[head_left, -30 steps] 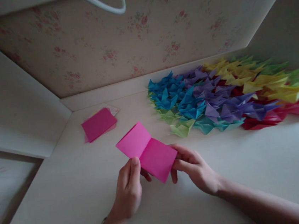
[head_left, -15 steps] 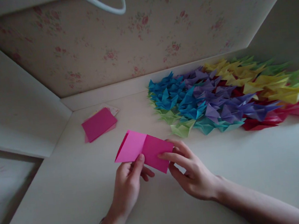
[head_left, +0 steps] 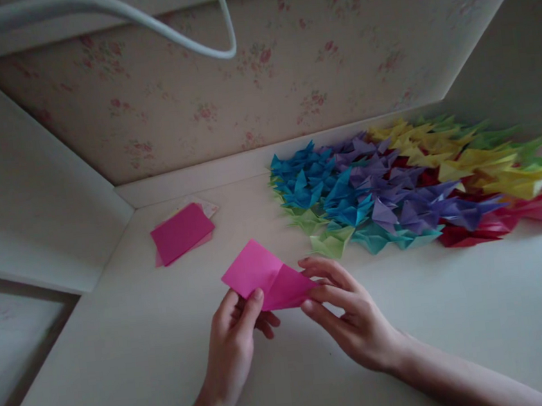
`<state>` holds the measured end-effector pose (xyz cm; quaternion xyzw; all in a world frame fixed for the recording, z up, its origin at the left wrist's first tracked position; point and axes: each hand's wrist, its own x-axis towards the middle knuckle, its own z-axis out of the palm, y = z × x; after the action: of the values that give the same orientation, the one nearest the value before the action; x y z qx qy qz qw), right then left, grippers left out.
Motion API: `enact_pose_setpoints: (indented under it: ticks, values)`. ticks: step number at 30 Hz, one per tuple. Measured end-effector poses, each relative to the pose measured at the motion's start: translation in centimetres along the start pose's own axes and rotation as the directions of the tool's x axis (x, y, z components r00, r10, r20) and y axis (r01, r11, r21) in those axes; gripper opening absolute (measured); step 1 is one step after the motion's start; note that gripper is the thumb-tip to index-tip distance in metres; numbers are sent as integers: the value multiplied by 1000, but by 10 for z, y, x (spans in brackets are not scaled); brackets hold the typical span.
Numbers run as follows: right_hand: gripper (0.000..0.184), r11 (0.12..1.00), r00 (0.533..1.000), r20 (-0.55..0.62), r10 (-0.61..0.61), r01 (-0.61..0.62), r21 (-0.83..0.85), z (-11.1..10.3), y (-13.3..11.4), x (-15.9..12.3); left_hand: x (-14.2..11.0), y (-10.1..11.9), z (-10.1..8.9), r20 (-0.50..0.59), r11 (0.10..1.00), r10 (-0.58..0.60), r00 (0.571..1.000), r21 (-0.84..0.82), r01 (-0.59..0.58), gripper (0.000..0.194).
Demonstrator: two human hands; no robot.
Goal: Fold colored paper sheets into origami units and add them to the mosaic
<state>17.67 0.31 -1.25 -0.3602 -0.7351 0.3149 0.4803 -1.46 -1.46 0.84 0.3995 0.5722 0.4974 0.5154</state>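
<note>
A pink sheet of origami paper (head_left: 256, 268), partly folded with a crease down its middle, is held above the white table. My left hand (head_left: 239, 332) pinches its lower edge, thumb on top and fingers underneath. At the paper's right corner is my right hand (head_left: 347, 311), its thumb and fingers closed around the tip. That right half now tapers to a point between the fingers. The underside of the paper is hidden.
A stack of pink paper sheets (head_left: 183, 233) lies at the back left of the table (head_left: 121, 348). Rows of folded paper cranes (head_left: 390, 184) in blue, purple, yellow, red and green cover the back right. A white cable (head_left: 155, 26) hangs in front of the flowered wall.
The paper's right half has gone from a square-ended flap to a pointed shape, and its left half shows a squarer face. My right hand's fingers have closed onto the right corner.
</note>
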Motion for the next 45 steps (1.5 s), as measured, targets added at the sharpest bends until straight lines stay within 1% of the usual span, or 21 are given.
enact_pose_setpoints:
  ticks: [2,4,6,7,9,11,13,15,18,22,25,29,31,34,36,38,42,44,45]
  values:
    - [13,995,995,-21,97,-96,38,1,0,1,0,1,2,-70,998,47,996,-33,-49,24]
    - [17,983,985,-31,172,-169,67,3,0,2,-1,-1,4,-114,991,97,989,-83,-107,29]
    - [20,973,975,-40,218,-214,86,4,0,3,-2,-4,3,-129,976,170,977,-119,-185,34]
    - [20,969,971,-43,233,-229,96,4,0,4,-2,-6,2,-126,968,208,970,-114,-222,33]
    - [21,962,967,-41,250,-243,123,4,-1,5,-3,-10,0,-88,963,260,962,-42,-265,23]
    - [21,954,964,-28,264,-257,152,4,-1,5,-4,-10,-2,-29,966,251,968,64,-249,14]
    - [22,942,956,-19,292,-284,180,4,-1,6,-6,-8,-1,8,968,214,977,130,-213,18]
    - [24,926,944,-19,330,-320,199,5,0,5,-8,-4,0,5,967,206,978,154,-205,21]
    - [27,914,933,-10,359,-349,208,5,1,4,-9,1,2,-7,961,217,976,180,-212,16]
    - [26,921,938,13,346,-342,187,4,0,2,-5,0,-2,19,975,141,990,170,-142,14]
    - [23,929,945,40,324,-325,174,3,-2,3,-1,-3,-5,2,995,77,997,69,-77,17]
    - [25,903,928,64,368,-373,212,3,-3,3,0,-6,-3,-36,993,33,999,-113,-36,31]
    - [28,887,913,45,405,-404,222,4,-2,2,-1,-5,-2,-30,990,20,999,-138,-24,42]
    - [32,864,889,17,457,-448,229,6,0,1,-2,-1,1,-9,988,-10,1000,-157,8,67]
    - [33,845,875,12,485,-472,253,7,1,0,-4,2,3,-8,985,-16,1000,-173,14,83]
    - [32,829,865,12,502,-485,279,7,1,0,-4,5,5,-11,984,-9,1000,-179,7,95]
    - [30,823,862,-5,507,-482,302,9,0,0,-3,4,7,-9,984,-12,1000,-180,11,106]
    - [29,823,863,-18,505,-475,311,10,0,0,-2,3,6,-12,983,-23,1000,-185,20,108]
    - [29,823,863,-24,504,-472,316,10,0,0,-1,3,6,-9,983,-31,999,-183,29,106]
